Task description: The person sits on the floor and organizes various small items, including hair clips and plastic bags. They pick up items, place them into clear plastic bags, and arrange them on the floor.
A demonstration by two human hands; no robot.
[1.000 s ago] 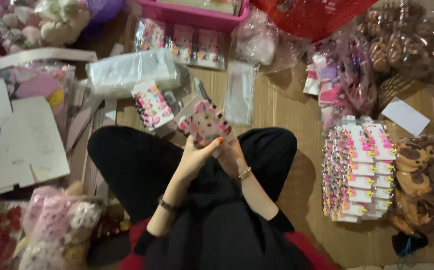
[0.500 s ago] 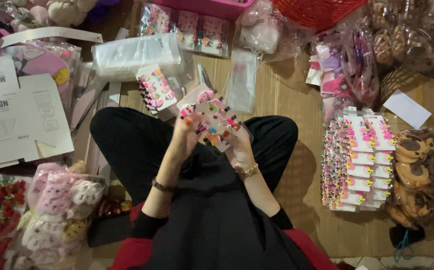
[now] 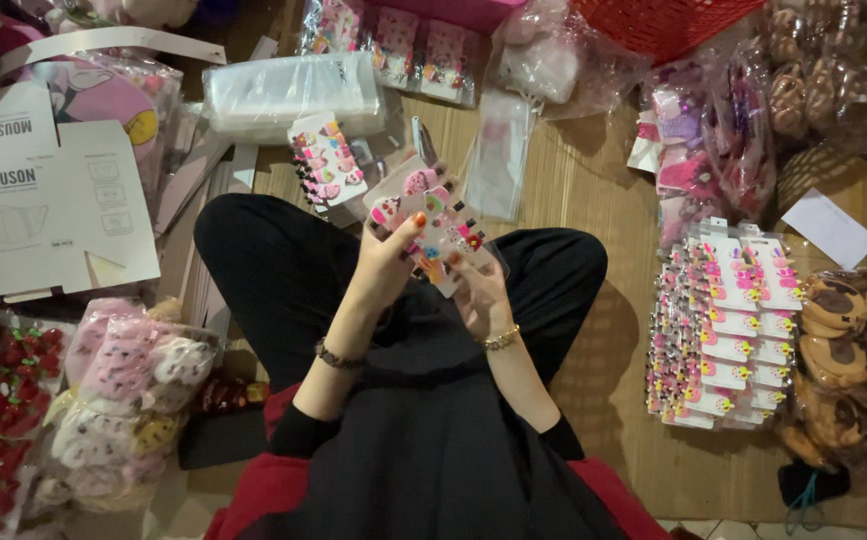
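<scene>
I see a woven mat floor (image 3: 594, 190) carrying stacked hair-clip cards (image 3: 724, 330), a flattened white carton (image 3: 44, 210) and bagged plush toys (image 3: 124, 400).

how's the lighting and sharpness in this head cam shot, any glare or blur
Head view: dim, warm light; the card of hair clips held by left hand and right hand looks slightly soft; mild glare on the stack of clear bags; corners fall dark.
</scene>
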